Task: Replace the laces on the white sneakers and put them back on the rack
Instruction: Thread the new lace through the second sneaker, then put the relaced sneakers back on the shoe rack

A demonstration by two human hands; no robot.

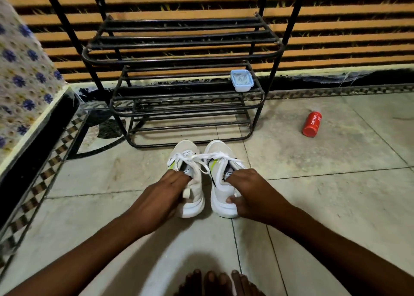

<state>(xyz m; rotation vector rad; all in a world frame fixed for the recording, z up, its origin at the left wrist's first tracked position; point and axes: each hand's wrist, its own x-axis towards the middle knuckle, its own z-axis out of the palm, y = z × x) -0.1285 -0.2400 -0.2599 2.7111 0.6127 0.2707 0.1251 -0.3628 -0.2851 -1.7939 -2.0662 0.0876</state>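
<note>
Standing side by side on the tiled floor (313, 179) just in front of the black metal rack (183, 89), the two white sneakers share a pale mesh upper, a thick white sole and a yellow-green stripe along the side. Both are threaded with white laces (201, 158), whose loose ends cross the gap between the pair near the tongues.

Left sneaker (190, 174): the left hand (161, 197) grips it at the heel, its fingers tucked into the collar opening and its thumb side against the back of the shoe. Right sneaker (220, 172): the right hand (253, 195) grips it likewise, fingers hooked inside the collar and the thumb pressed on the outer heel wall. Each hand lies on the side of its shoe away from the rack, covering the rear part.

Long axes of both shoes run almost parallel, toes towards the rack and heels towards the person; the toes nearly reach the rack's lowest bar.

Also shown: a pale blue lidded box (242, 80) on a lower shelf of the rack at its right end; a red bottle (312, 124) lying on the floor to the right of the rack, well apart from it; the person's bare toes (215, 282) at the bottom edge, far from the rack.
</note>
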